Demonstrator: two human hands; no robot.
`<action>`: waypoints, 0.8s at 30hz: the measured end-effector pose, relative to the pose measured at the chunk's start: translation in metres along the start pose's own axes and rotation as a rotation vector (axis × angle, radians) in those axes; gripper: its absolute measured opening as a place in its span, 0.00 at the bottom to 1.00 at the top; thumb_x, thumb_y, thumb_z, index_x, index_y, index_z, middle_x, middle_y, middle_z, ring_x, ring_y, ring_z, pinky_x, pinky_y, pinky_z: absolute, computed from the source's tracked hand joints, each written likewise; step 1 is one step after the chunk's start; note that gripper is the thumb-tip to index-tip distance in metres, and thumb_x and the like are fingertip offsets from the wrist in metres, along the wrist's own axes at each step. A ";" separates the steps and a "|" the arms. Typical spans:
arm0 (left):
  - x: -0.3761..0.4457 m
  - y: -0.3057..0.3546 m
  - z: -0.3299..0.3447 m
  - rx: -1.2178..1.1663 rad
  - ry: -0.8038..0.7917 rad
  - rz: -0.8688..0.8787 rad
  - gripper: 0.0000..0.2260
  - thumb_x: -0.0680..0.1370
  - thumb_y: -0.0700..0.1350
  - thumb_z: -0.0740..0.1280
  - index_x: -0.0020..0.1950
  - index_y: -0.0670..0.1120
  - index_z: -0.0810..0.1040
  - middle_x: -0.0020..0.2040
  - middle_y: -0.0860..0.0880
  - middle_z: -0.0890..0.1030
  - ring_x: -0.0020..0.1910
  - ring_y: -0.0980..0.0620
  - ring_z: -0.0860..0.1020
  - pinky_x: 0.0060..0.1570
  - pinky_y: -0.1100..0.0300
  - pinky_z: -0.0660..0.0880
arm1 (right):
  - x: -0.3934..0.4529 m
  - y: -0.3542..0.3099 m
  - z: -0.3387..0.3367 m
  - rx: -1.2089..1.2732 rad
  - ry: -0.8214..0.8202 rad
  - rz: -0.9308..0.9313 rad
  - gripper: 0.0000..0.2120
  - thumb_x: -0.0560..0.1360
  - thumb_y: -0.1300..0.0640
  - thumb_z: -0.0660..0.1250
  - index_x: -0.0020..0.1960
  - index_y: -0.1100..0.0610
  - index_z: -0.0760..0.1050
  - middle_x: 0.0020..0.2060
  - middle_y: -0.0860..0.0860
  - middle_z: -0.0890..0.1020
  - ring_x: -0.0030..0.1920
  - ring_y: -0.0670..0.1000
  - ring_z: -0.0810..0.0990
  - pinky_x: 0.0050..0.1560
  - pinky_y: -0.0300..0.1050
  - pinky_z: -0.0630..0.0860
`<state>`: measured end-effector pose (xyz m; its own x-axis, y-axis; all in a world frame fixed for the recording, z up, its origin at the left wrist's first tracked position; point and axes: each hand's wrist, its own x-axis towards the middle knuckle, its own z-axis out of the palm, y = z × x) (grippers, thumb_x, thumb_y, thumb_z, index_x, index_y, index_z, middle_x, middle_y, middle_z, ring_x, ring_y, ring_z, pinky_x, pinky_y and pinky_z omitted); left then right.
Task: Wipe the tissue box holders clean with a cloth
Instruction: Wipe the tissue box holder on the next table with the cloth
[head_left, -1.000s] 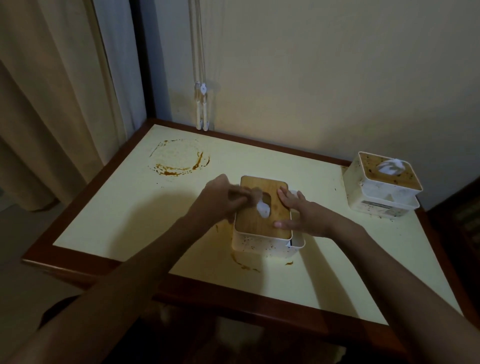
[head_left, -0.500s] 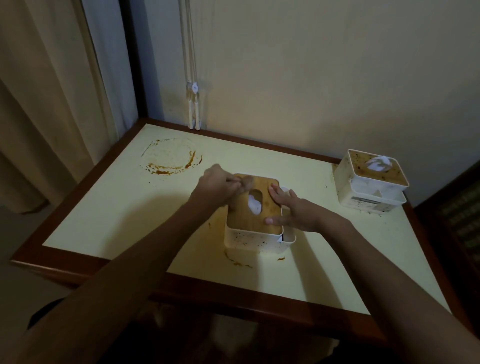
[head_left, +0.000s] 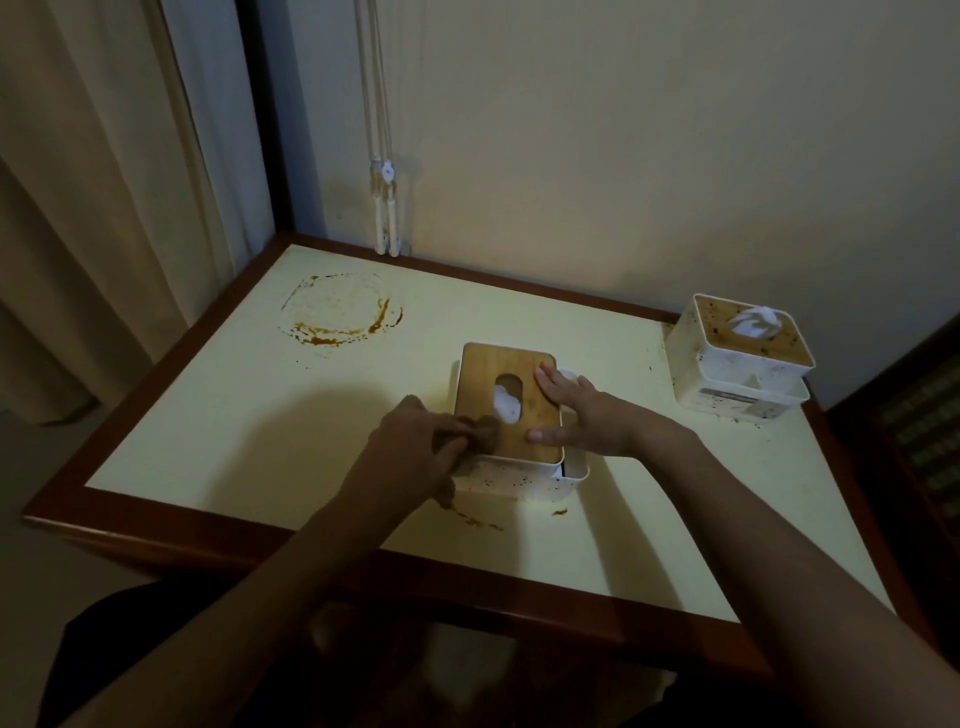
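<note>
The left hand (head_left: 415, 447) holds a brown cloth (head_left: 480, 434) on the wooden lid (head_left: 506, 364) of the tissue box holder (head_left: 519, 480), while the right hand (head_left: 587, 410) lies flat on it.

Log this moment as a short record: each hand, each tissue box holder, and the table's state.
left hand: grips a brown cloth on the near-left corner of the wooden lid
right hand: flat, fingers straight, pressing on the lid's right side
near white tissue box holder with wooden lid: speckled front wall, tissue in the slot
far white tissue box holder: back right, spotted top, untouched
cream table with brown wood rim: brown ring stain back left, smears by the near holder
</note>
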<state>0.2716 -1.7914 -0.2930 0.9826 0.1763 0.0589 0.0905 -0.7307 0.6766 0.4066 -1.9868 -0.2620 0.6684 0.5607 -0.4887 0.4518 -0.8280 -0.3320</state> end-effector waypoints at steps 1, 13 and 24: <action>-0.004 0.001 0.003 -0.024 0.024 -0.022 0.08 0.78 0.48 0.66 0.54 0.57 0.80 0.45 0.47 0.74 0.30 0.56 0.78 0.35 0.72 0.74 | -0.001 -0.001 -0.001 -0.018 -0.003 0.006 0.42 0.75 0.40 0.62 0.77 0.47 0.38 0.77 0.45 0.40 0.77 0.57 0.39 0.75 0.60 0.48; 0.073 0.005 0.011 -0.025 0.117 -0.078 0.08 0.77 0.42 0.65 0.51 0.46 0.84 0.49 0.43 0.78 0.41 0.48 0.81 0.36 0.63 0.79 | -0.063 -0.034 -0.011 -0.387 -0.239 0.202 0.27 0.82 0.43 0.50 0.78 0.53 0.52 0.77 0.56 0.53 0.76 0.59 0.52 0.73 0.52 0.52; 0.110 0.008 0.013 0.043 0.001 0.063 0.09 0.77 0.42 0.68 0.55 0.46 0.83 0.57 0.44 0.80 0.50 0.49 0.79 0.50 0.58 0.77 | -0.034 -0.008 0.015 -0.122 0.207 0.002 0.37 0.75 0.44 0.66 0.77 0.51 0.51 0.77 0.52 0.49 0.76 0.55 0.50 0.70 0.55 0.61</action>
<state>0.3822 -1.7867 -0.2905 0.9864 0.1297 0.1013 0.0354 -0.7683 0.6391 0.3714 -1.9990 -0.2553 0.7703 0.5577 -0.3093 0.5106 -0.8299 -0.2250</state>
